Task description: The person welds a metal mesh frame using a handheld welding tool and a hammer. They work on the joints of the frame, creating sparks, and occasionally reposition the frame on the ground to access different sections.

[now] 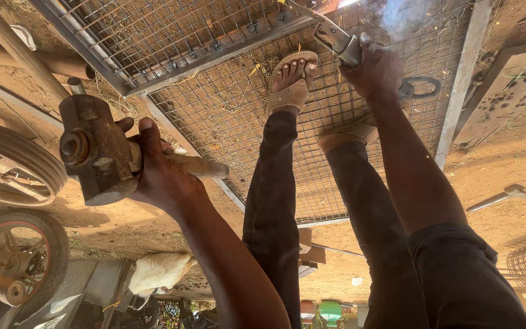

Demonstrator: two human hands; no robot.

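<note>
My left hand [162,173] is clenched around the wooden handle of a rusty hammer [95,149], raised over the dirt. My right hand [375,70] grips a welding electrode holder [336,36] whose tip smokes against the wire mesh panel [232,103], where my sandalled foot [291,79] stands.

Rusty rough metal hammer head [95,152], worn wooden handle [196,164]; dull grey wire mesh panel [226,109]

Rusty brown hammer [95,152], grey grid-patterned mesh [312,122]
</note>
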